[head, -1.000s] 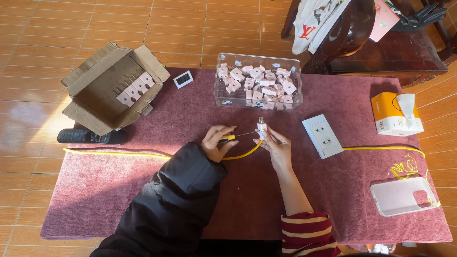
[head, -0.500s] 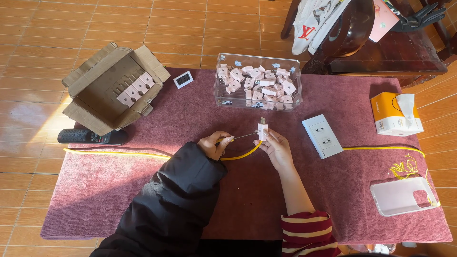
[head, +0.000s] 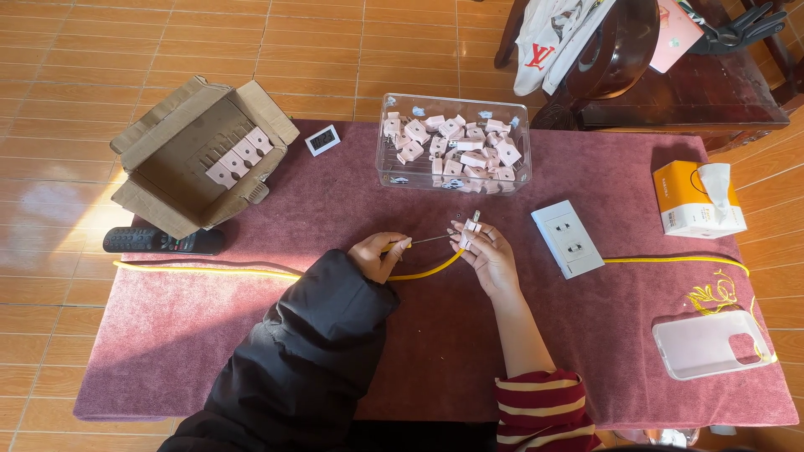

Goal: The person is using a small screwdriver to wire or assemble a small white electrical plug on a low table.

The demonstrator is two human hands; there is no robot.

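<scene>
Near the table's middle, the left hand (head: 378, 255) pinched the yellow cable (head: 427, 269) while the right hand (head: 484, 251) gripped a small pink plug adapter (head: 470, 230); a loose pinch could let the cable slip out.

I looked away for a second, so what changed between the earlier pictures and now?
The left hand drew slightly leftwards, away from the right hand, so a thin wire now shows between them. The right hand keeps the small pink plug, the left the yellow cable. The clear bin, cardboard box and white socket stayed put.
</scene>
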